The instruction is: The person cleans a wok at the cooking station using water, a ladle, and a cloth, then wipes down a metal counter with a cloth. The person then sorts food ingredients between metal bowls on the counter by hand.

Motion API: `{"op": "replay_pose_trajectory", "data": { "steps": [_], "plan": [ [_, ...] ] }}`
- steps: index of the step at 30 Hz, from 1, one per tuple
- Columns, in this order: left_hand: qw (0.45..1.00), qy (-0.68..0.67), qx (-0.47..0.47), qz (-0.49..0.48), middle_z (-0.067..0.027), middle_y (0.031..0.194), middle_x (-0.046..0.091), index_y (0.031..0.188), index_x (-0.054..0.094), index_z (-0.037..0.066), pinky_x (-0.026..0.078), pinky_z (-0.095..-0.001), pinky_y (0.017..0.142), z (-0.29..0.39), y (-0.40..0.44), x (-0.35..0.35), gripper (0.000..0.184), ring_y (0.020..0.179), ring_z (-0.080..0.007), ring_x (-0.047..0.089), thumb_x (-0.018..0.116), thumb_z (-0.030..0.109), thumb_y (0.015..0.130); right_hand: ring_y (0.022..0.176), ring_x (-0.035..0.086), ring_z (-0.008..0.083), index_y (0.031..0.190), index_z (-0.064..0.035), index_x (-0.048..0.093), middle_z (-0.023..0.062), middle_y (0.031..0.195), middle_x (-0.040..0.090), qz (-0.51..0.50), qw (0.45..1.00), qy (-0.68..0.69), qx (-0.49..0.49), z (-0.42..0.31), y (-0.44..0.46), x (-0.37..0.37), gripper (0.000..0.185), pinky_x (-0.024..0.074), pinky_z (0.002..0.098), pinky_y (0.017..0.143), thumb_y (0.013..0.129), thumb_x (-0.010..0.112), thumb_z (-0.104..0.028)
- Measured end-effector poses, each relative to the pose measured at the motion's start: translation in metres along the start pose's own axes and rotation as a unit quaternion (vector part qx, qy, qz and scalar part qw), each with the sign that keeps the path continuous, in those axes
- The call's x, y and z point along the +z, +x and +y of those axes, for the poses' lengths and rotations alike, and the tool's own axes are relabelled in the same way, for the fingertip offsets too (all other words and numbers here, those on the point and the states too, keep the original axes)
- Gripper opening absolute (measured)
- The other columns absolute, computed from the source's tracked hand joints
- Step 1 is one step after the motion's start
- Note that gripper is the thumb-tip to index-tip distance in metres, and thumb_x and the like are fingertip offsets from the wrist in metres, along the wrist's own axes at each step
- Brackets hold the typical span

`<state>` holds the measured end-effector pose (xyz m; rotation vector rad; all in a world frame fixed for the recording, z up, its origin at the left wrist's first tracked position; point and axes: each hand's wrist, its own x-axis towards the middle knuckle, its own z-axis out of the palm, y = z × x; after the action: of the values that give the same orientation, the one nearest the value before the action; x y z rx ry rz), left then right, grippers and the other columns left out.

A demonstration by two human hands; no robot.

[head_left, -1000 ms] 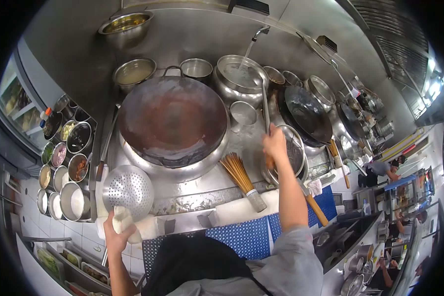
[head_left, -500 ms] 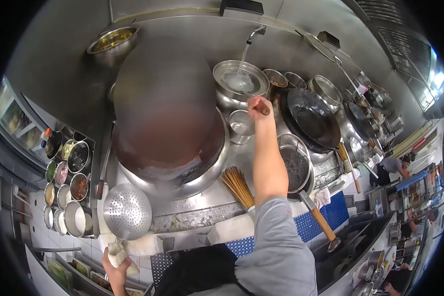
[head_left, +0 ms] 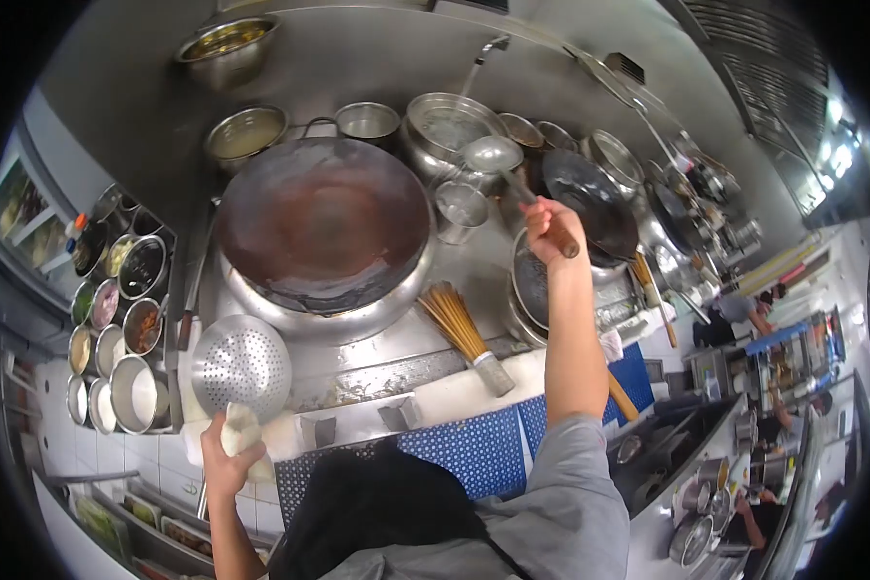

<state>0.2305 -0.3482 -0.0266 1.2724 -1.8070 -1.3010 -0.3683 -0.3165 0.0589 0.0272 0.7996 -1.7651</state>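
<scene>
My right hand (head_left: 555, 232) is closed around the wooden handle of a metal ladle (head_left: 493, 154). The ladle's bowl hangs in the air between a water pot (head_left: 451, 124) and a black wok (head_left: 594, 198). My left hand (head_left: 228, 458) grips a folded whitish cloth (head_left: 241, 430) at the stove's front edge. Just beyond that hand lies a round perforated skimmer (head_left: 242, 367); whether the hand touches it I cannot tell. A large wok (head_left: 324, 222), reddish-brown inside and wet along its near side, sits on the burner ahead.
A bamboo brush (head_left: 462, 327) lies at the stove's front. Behind the wok stand a pot of cloudy liquid (head_left: 247, 133) and a saucepan (head_left: 368, 121). Several ingredient tubs (head_left: 137, 391) crowd the left. A tap (head_left: 483, 60) reaches over the water pot. Other people (head_left: 739, 314) work far right.
The ladle has come up out of the water pot, and my right hand has moved right and nearer. Steam over the big wok has cleared. My left hand with the cloth has shifted up.
</scene>
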Motion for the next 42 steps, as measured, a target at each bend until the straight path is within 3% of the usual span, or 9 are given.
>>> {"op": "replay_pose_trajectory", "data": {
  "steps": [4,10,17,21,24,32,34,38,42],
  "plan": [
    [0.997,-0.069,-0.012,0.026,-0.0093,0.079,0.063,0.093,0.06,-0.003,0.049,-0.0313,0.068,-0.014,0.003,0.001,0.037,0.071,-0.0185,0.059,0.07,0.011,0.06,0.043,0.052,0.0087,0.086,-0.0012,0.054,0.0025,0.059,0.055,0.092,0.972,-0.216,0.0,0.017,-0.032,-0.014,0.011,0.0439,0.0197,0.039,0.089,0.059,-0.01],
    [0.996,-0.077,-0.013,0.043,-0.0108,0.081,0.063,0.095,0.06,-0.004,0.049,-0.0328,0.068,-0.024,0.01,0.0,0.039,0.073,-0.0199,0.06,0.071,0.011,0.06,0.041,0.054,0.0158,0.085,0.0069,0.059,0.0079,0.061,0.059,0.132,0.737,-0.631,-0.2,0.038,-0.033,0.001,0.01,0.0441,0.0317,0.04,0.083,0.059,-0.002],
    [0.997,0.051,-0.028,0.04,-0.0193,0.092,0.065,0.099,0.061,-0.003,0.05,-0.0379,0.079,-0.003,0.013,0.023,0.047,0.088,-0.0322,0.064,0.08,0.014,0.059,0.046,0.058,0.0209,0.065,0.0019,0.065,0.0094,0.056,0.06,0.219,0.539,-0.743,-0.33,0.002,0.162,-0.022,0.012,0.0444,0.0379,0.044,0.074,0.06,-0.006],
    [0.956,0.254,0.143,0.028,-0.0289,0.131,0.048,0.096,0.064,-0.002,0.042,-0.0484,0.098,0.038,0.038,0.049,0.042,0.12,-0.0455,0.048,0.08,0.016,0.062,0.044,0.055,0.0227,0.055,0.0011,0.061,0.013,0.053,0.058,0.164,0.74,-0.621,-0.199,-0.001,0.196,0.013,0.016,0.0452,0.0379,0.046,0.07,0.058,-0.003],
    [0.893,0.339,0.296,0.031,-0.0305,0.146,0.033,0.087,0.066,0.0,0.036,-0.051,0.107,0.082,0.075,0.085,0.031,0.128,-0.0502,0.041,0.078,0.021,0.068,0.044,0.049,0.0151,0.064,-0.0035,0.049,0.0044,0.058,0.049,0.006,0.997,-0.008,-0.076,-0.008,0.211,0.005,0.018,0.0446,0.0227,0.042,0.082,0.05,0.0],
    [0.919,0.216,0.33,0.014,-0.0277,0.123,0.057,0.104,0.061,0.001,0.047,-0.0476,0.096,0.071,0.098,0.108,0.044,0.112,-0.0392,0.059,0.077,0.013,0.065,0.052,0.055,0.0114,0.096,0.0103,0.042,0.0052,0.069,0.052,-0.162,0.961,0.223,0.017,-0.011,0.105,0.001,0.022,0.0483,0.0208,0.045,0.093,0.05,-0.01],
    [0.994,-0.01,0.098,0.041,-0.0112,0.099,0.066,0.112,0.058,0.003,0.055,-0.0398,0.079,0.051,0.083,0.106,0.044,0.089,-0.0254,0.067,0.072,0.013,0.072,0.053,0.056,0.0131,0.115,0.0167,0.032,0.0058,0.071,0.053,-0.153,0.959,0.233,0.037,-0.012,0.073,0.001,0.039,0.0489,0.0232,0.046,0.093,0.051,-0.009],
    [0.868,-0.427,-0.253,0.017,-0.0049,0.09,0.066,0.114,0.057,0.014,0.054,-0.0379,0.06,0.016,0.111,0.111,0.049,0.078,-0.021,0.065,0.048,0.058,0.093,0.056,0.057,0.0134,0.118,0.0168,0.032,0.0051,0.071,0.054,-0.149,0.971,0.178,0.059,-0.003,0.017,-0.015,0.043,0.0489,0.0233,0.047,0.091,0.054,-0.008],
    [0.852,-0.43,-0.285,-0.088,-0.0016,0.088,0.066,0.108,0.06,0.019,0.051,-0.037,0.058,0.018,0.16,0.121,0.054,0.073,-0.0203,0.063,0.042,0.067,0.091,0.046,0.05,0.0095,0.101,0.0074,0.05,0.0025,0.063,0.054,0.018,1.0,-0.014,-0.002,0.017,-0.021,-0.021,0.022,0.0425,0.019,0.039,0.091,0.056,-0.011]
  ]
}}
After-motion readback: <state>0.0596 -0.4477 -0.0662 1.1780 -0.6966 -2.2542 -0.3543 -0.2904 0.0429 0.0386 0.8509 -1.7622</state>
